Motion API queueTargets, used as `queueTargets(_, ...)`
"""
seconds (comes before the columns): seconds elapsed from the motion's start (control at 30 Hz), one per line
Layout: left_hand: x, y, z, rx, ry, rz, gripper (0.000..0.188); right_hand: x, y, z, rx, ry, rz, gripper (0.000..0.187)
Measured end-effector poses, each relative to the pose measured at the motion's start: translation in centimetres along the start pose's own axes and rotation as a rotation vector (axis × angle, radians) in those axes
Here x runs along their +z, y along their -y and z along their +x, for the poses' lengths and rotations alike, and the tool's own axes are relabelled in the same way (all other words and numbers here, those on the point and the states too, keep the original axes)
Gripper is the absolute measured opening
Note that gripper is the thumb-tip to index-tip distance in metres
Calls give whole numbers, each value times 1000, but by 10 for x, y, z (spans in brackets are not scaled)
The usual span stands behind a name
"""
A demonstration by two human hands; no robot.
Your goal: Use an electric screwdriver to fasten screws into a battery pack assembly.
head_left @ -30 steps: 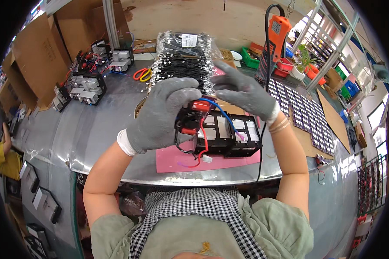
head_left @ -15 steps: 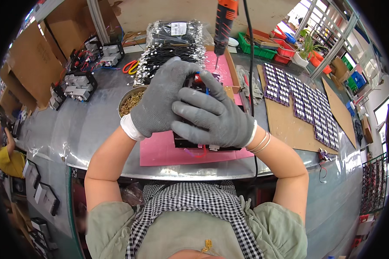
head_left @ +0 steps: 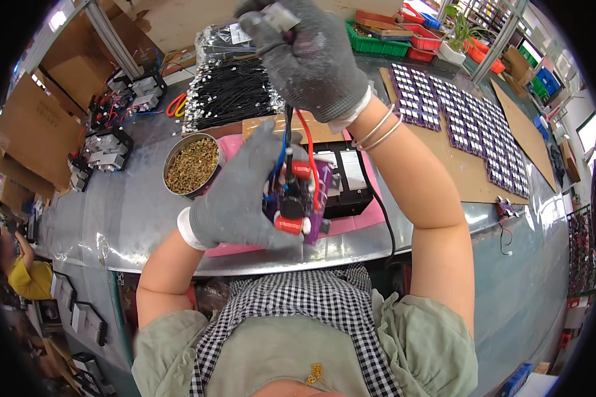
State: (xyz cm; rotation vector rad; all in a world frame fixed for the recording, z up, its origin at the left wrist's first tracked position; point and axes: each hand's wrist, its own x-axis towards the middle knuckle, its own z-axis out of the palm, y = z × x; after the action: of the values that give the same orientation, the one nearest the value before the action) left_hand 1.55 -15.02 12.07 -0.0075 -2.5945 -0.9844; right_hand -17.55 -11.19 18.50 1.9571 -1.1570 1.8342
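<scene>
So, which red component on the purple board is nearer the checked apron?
The lower red component, low on the purple board; the upper red component sits farther from the apron, closer to the right hand.

Reads bright; takes daylight from windows at right. Throws glare off metal counter. Blurs gloved right hand slightly. Bends straight edges toward rim, fisheye-style; goes black in corners.

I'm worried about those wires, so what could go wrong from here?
The red wire runs from the circuit board in the left hand up toward the raised right hand, so a hard tug might loosen it. The bowl of small gold-coloured pieces stands close to the left hand, so a bump could spill it.
</scene>
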Motion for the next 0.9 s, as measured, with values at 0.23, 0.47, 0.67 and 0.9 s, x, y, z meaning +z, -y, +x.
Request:
queueTargets(0.23, -26, 21, -20, -75, -237, 91, 83, -52, -10, -14, 577, 75, 303, 42)
queueTargets(0.47, 1, 58, -1, -331, -65, 277, 79, -54, -57, -15, 710, 3, 377, 52)
queueTargets(0.67, 13, 79, 3, -377, 2, 337, 90, -57, -70, -20, 584, -69, 320, 64)
queueTargets(0.9, -4, 81, -14, -369, -70, 63, 88, -68, -25, -16, 737, -201, 277, 34)
